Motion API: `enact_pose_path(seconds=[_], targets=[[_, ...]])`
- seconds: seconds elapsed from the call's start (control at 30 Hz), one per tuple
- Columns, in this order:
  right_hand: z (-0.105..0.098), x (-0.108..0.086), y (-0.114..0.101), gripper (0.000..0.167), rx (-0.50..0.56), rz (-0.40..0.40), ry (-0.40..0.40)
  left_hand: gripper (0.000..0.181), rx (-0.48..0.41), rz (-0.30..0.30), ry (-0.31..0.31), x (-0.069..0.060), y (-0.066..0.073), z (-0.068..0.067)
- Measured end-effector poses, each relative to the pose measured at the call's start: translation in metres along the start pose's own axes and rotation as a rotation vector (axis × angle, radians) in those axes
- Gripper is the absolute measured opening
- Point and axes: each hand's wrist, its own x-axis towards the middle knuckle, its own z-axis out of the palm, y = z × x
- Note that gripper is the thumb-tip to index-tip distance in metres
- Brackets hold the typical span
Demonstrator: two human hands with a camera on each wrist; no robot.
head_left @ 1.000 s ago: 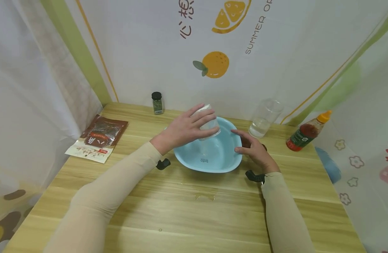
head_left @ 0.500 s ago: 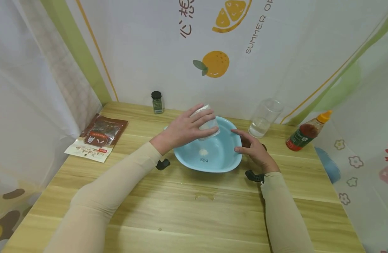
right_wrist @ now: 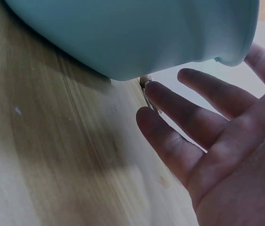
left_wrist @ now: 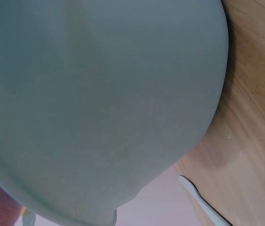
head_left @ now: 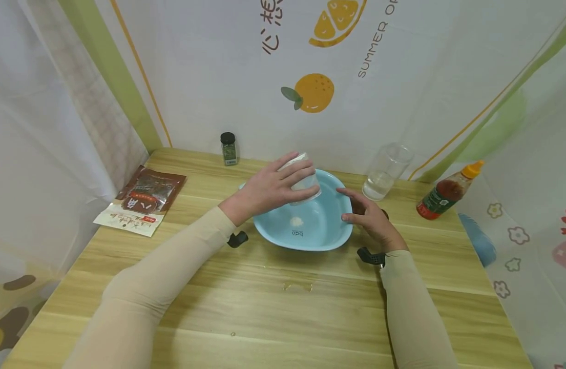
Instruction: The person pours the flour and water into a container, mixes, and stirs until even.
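A light-blue basin [head_left: 326,225] stands on the wooden table, with a small pale patch [head_left: 296,221] on its inside. Over its far left part, my left hand [head_left: 275,185] grips a clear cup [head_left: 306,179], tilted mouth down toward the basin. The cup's contents are hidden behind the fingers. At the basin's right side, my right hand [head_left: 369,218] reaches over the rim with thumb and forefinger. In the right wrist view, its other fingers [right_wrist: 184,113] extend loosely beside the outer wall, apart from it. The basin's outer wall [left_wrist: 123,94] fills most of the left wrist view.
Behind the right hand stands a clear glass [head_left: 386,171] with some liquid. Farther right is a red sauce bottle [head_left: 444,195] with a yellow cap. A dark-lidded spice jar [head_left: 229,148] stands at the back; a brown food packet [head_left: 144,200] lies left. Wet marks [head_left: 297,287] show on the table.
The pale patch inside the basin, not distinct a second ago, shows clearly from half a second ago on. Both hands, the cup and the basin have hardly moved.
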Motion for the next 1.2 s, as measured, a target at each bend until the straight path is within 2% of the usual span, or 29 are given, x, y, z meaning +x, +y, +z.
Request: enact_pose_path(seconds=[0.43, 0.63, 0.93, 1.2], targets=[[-0.001, 0.000, -0.001, 0.072, -0.001, 0.004, -0.001, 0.058, 0.005, 0.005, -0.003, 0.001, 0.000, -0.001], [-0.001, 0.001, -0.001, 0.073, 0.002, -0.002, -0.003, 0.069, -0.021, -0.019, 0.023, 0.000, 0.000, 0.001], [-0.001, 0.001, -0.001, 0.073, 0.009, -0.003, -0.008, 0.064, -0.102, -0.085, 0.029, -0.005, 0.001, 0.003], [0.000, 0.000, 0.000, 0.073, 0.015, -0.005, -0.002, 0.067, -0.229, -0.212, -0.005, -0.010, 0.000, 0.003]])
